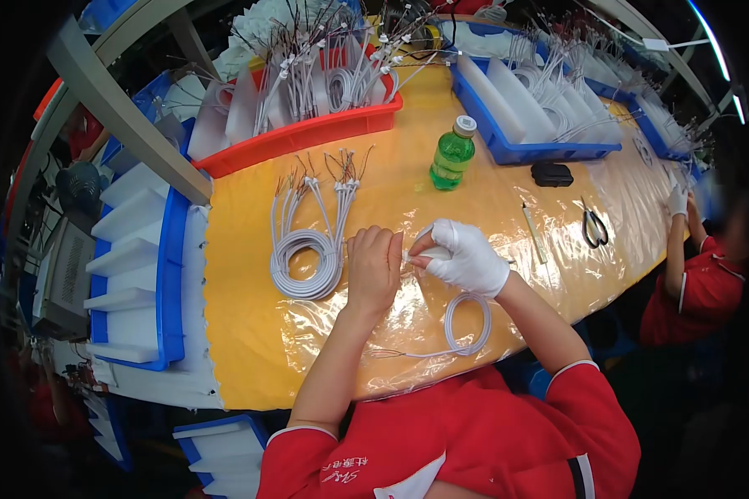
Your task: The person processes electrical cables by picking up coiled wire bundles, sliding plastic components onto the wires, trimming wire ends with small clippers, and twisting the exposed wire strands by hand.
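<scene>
My bare left hand (374, 268) is closed above the table, fingers together and thumb pointing up. My right hand (462, 256), in a white glove with bare fingertips, pinches a small white piece (406, 257) right beside the left hand; its kind is too small to tell. What lies inside my left fingers is hidden. Below my right wrist lies a coiled white cable (468, 349), one stripped wire end stretching left. Left of my left hand rests a stack of coiled white cables (306, 287), their thin coloured wire ends and white connectors fanned out above.
A green bottle (452, 158) stands ahead. To the right lie a black case (552, 174), a pen-like tool (534, 233) and black-handled cutters (594, 226). A red bin (308, 129) and a blue bin (549, 152) hold cables; a divided blue tray (173, 283) sits left. Another person (699, 283) works at right.
</scene>
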Action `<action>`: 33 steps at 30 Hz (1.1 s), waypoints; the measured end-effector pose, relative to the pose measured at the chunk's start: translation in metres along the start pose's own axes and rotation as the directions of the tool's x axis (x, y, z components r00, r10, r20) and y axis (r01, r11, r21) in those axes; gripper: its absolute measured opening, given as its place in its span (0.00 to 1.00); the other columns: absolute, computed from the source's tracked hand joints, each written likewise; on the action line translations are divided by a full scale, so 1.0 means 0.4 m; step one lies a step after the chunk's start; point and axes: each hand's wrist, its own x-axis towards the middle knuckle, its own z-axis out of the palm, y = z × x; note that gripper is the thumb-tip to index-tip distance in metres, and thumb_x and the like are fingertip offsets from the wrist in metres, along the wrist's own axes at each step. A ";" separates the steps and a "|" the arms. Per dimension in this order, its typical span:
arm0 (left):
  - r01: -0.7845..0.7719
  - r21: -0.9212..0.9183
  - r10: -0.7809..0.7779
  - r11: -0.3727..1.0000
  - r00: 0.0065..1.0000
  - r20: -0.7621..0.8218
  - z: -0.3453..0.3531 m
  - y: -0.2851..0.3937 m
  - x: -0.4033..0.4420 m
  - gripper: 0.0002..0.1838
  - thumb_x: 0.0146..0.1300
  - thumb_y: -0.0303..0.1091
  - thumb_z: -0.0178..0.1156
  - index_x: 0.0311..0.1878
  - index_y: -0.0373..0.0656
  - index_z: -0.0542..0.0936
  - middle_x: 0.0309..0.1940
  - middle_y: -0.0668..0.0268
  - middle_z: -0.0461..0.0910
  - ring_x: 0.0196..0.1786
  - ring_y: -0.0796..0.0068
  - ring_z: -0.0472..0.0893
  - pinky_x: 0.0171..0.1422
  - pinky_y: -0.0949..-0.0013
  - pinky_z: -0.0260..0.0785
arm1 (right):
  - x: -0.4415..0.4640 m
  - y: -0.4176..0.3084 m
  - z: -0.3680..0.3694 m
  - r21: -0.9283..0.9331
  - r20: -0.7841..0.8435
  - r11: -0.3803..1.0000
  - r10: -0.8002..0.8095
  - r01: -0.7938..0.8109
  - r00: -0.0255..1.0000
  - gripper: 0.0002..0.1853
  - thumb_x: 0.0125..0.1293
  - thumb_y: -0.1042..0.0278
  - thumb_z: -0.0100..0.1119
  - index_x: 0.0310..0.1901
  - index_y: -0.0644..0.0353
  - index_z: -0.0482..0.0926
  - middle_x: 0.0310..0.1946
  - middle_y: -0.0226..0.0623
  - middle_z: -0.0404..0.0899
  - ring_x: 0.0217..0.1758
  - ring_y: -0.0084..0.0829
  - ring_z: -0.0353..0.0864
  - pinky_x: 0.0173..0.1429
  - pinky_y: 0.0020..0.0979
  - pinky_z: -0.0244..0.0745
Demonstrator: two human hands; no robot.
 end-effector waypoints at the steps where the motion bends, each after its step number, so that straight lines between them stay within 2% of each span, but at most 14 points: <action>1: -0.006 -0.013 0.006 1.000 1.000 -0.005 -0.001 0.000 0.000 0.09 0.63 0.31 0.52 0.27 0.39 0.71 0.26 0.60 0.69 0.34 0.58 0.68 0.41 0.60 0.56 | -0.001 0.005 0.007 0.002 -0.004 1.000 0.001 -0.001 1.000 0.07 0.55 0.69 0.65 0.34 0.61 0.79 0.29 0.42 0.78 0.34 0.38 0.79 0.39 0.31 0.74; 10: -0.001 0.049 0.002 0.999 1.000 -0.016 -0.009 -0.002 0.004 0.09 0.64 0.31 0.51 0.28 0.39 0.71 0.26 0.59 0.69 0.33 0.58 0.68 0.41 0.60 0.56 | -0.038 0.021 0.017 -0.120 0.078 0.992 -0.021 0.030 0.997 0.06 0.51 0.70 0.65 0.29 0.59 0.78 0.26 0.41 0.79 0.30 0.41 0.79 0.35 0.34 0.74; 12: -0.005 0.019 0.005 1.000 1.000 0.006 -0.004 0.002 0.000 0.09 0.64 0.31 0.51 0.28 0.39 0.71 0.26 0.59 0.69 0.33 0.58 0.68 0.41 0.60 0.56 | -0.024 0.003 0.035 -0.034 -0.076 0.997 -0.075 0.073 0.994 0.06 0.49 0.70 0.65 0.29 0.59 0.78 0.26 0.41 0.78 0.30 0.40 0.79 0.35 0.35 0.74; 16: -0.022 0.040 0.021 0.999 0.999 0.027 -0.006 -0.004 0.000 0.09 0.64 0.31 0.50 0.28 0.39 0.71 0.26 0.59 0.69 0.33 0.58 0.68 0.41 0.60 0.56 | -0.018 0.006 0.055 -0.059 -0.104 0.992 -0.117 0.111 0.988 0.06 0.49 0.69 0.65 0.28 0.58 0.77 0.24 0.41 0.77 0.30 0.41 0.79 0.34 0.35 0.74; 22: 0.000 0.021 -0.001 1.000 0.999 0.046 0.001 0.000 0.000 0.09 0.64 0.31 0.51 0.27 0.39 0.71 0.25 0.59 0.69 0.33 0.58 0.68 0.41 0.60 0.56 | -0.035 0.002 0.041 -0.273 -0.001 0.953 -0.134 0.129 0.991 0.07 0.47 0.71 0.63 0.25 0.59 0.74 0.21 0.39 0.74 0.28 0.42 0.76 0.34 0.38 0.72; 24: -0.008 0.017 0.007 1.000 0.998 0.059 0.002 0.004 -0.003 0.10 0.64 0.31 0.51 0.27 0.39 0.71 0.25 0.59 0.69 0.33 0.58 0.68 0.41 0.60 0.56 | -0.023 -0.006 0.056 -0.369 -0.108 0.894 -0.313 0.254 0.944 0.07 0.46 0.71 0.63 0.23 0.60 0.73 0.20 0.39 0.73 0.27 0.42 0.76 0.33 0.39 0.72; 28: -0.031 0.061 0.026 0.998 0.997 0.077 -0.004 -0.001 -0.001 0.10 0.64 0.31 0.50 0.27 0.39 0.71 0.26 0.59 0.69 0.33 0.58 0.68 0.41 0.60 0.56 | -0.021 0.012 0.074 -0.350 -0.120 0.901 -0.314 0.256 0.942 0.08 0.46 0.70 0.63 0.21 0.60 0.72 0.20 0.38 0.73 0.27 0.42 0.76 0.32 0.39 0.72; 30: -0.023 0.061 0.019 0.998 0.997 0.071 -0.005 -0.005 -0.002 0.10 0.64 0.31 0.50 0.27 0.39 0.71 0.26 0.59 0.69 0.33 0.58 0.68 0.41 0.60 0.56 | -0.037 0.022 0.056 -0.428 0.013 0.891 -0.158 0.149 0.987 0.05 0.43 0.73 0.65 0.21 0.56 0.77 0.23 0.35 0.76 0.28 0.39 0.77 0.32 0.37 0.72; 33: -0.014 0.042 0.011 0.999 0.998 0.064 -0.006 -0.006 0.002 0.10 0.65 0.31 0.50 0.27 0.39 0.71 0.26 0.59 0.69 0.33 0.58 0.68 0.41 0.60 0.56 | -0.059 0.019 0.023 -0.463 0.097 0.872 -0.128 0.159 0.987 0.06 0.43 0.74 0.66 0.22 0.57 0.77 0.25 0.35 0.77 0.30 0.39 0.77 0.33 0.36 0.73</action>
